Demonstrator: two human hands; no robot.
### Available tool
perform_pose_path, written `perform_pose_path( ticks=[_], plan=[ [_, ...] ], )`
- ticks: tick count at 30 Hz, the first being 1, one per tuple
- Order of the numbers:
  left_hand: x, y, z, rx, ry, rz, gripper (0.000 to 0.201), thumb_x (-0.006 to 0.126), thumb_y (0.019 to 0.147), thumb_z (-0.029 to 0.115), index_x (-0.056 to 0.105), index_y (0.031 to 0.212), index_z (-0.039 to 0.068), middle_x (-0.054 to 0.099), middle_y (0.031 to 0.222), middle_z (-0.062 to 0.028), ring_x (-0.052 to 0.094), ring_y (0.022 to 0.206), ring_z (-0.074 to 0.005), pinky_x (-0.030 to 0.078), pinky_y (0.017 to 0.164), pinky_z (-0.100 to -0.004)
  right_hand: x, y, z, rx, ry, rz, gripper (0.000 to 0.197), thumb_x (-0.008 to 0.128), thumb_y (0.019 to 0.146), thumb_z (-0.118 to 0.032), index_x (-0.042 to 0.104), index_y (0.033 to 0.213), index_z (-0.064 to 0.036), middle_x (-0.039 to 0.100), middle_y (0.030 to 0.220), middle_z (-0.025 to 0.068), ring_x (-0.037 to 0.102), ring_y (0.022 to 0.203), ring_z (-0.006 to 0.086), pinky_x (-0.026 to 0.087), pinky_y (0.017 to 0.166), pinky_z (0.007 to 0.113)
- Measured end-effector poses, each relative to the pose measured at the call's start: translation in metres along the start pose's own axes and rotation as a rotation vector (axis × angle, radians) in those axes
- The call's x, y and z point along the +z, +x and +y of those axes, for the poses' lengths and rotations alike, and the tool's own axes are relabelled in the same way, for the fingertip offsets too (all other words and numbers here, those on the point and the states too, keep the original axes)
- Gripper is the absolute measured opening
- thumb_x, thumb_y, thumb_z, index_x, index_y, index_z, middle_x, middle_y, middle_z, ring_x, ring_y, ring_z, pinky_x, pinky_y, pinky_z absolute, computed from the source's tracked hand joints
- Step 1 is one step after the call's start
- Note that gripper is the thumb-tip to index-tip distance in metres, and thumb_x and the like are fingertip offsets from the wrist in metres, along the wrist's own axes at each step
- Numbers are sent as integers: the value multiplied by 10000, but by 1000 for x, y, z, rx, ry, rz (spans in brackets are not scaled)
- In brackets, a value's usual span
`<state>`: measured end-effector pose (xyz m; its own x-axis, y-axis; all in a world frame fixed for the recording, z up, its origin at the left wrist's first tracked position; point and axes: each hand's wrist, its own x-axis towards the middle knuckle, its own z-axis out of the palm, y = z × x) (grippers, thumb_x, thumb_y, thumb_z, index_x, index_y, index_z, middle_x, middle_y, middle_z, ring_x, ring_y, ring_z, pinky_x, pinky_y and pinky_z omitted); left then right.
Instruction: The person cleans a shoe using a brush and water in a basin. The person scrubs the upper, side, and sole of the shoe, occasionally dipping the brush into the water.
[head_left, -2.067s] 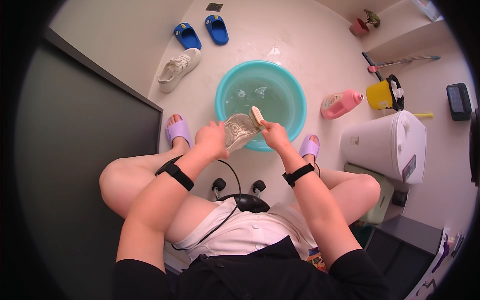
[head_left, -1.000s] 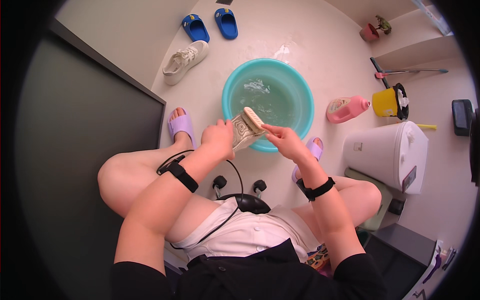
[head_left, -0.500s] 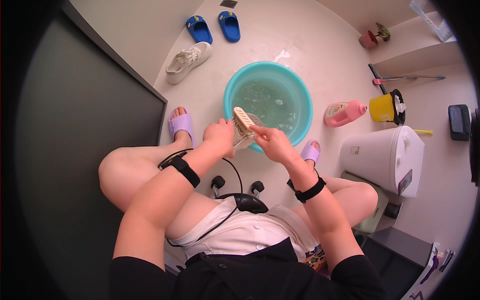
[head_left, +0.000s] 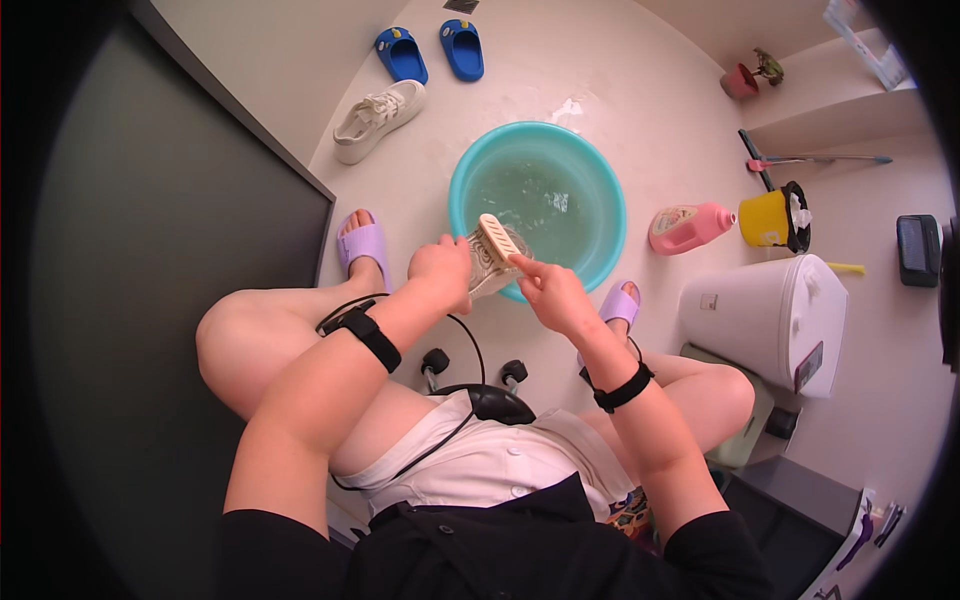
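Over the near edge of a turquoise basin [head_left: 617, 215] of cloudy water, my left hand [head_left: 440, 268] is closed around a shoe [head_left: 484, 278]. Its patterned sole faces up. My right hand [head_left: 553, 296] grips a cream scrub brush [head_left: 497, 236] with slots in its back. The brush lies on the sole, so its bristles are hidden. Beyond the basin, to the left, a white lace-up shoe [head_left: 378, 122] rests on the floor.
Blue clogs [head_left: 463, 52] stand at the far wall. Right of the basin are a pink bottle [head_left: 690, 228], a yellow bin [head_left: 764, 219] and a white lidded bin [head_left: 740, 308]. A dark panel [head_left: 180, 300] rises on the left. Black straps and a cable are on my forearms.
The brush has slid slightly to the right across the sole, and my right hand has moved with it. My left hand keeps its grip, almost still.
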<state>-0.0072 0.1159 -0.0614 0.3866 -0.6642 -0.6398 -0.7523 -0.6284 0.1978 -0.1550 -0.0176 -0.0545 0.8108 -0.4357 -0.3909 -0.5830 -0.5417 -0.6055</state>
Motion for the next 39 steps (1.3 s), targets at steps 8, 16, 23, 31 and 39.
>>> perform_pose_path(
  ticks=[8, 16, 23, 31, 39],
  plan=[
    [1, 2, 8, 13, 19, 27, 861, 844, 603, 326, 446, 1303, 22, 575, 1154, -179, 659, 982, -322, 566, 822, -400, 0, 24, 85, 265, -90, 42, 409, 534, 896, -167, 638, 1291, -150, 691, 863, 217, 677, 813, 356, 518, 767, 443],
    [-2, 0, 2, 6, -3, 8, 858, 837, 605, 329, 449, 1305, 20, 578, 1155, -180, 663, 974, -323, 565, 821, -399, -8, -10, 16, 118, 16, -31, 409, 562, 912, -152, 614, 1316, -124, 679, 828, 218, 656, 756, 362, 508, 732, 419],
    [2, 2, 4, 24, -7, 26, 836, 826, 603, 330, 458, 1286, 20, 575, 1152, -187, 665, 965, -318, 565, 815, -395, 2, 20, 59, 203, -79, 30, 418, 533, 881, -133, 635, 1286, -113, 683, 880, 240, 674, 845, 371, 524, 799, 433],
    [-1, 3, 4, 13, 8, 15, 848, 827, 605, 330, 451, 1299, 20, 570, 1165, -185, 660, 984, -314, 565, 821, -391, -8, 3, 56, 247, -80, -30, 419, 529, 890, -139, 628, 1297, -124, 680, 875, 243, 677, 834, 366, 522, 785, 439],
    [-1, 3, 2, 4, -6, -7, 870, 828, 606, 319, 432, 1320, 21, 569, 1165, -186, 660, 986, -316, 567, 823, -389, -32, -5, 31, 237, -23, -87, 410, 544, 910, -163, 624, 1312, -149, 681, 846, 203, 660, 757, 310, 512, 745, 394]
  ],
)
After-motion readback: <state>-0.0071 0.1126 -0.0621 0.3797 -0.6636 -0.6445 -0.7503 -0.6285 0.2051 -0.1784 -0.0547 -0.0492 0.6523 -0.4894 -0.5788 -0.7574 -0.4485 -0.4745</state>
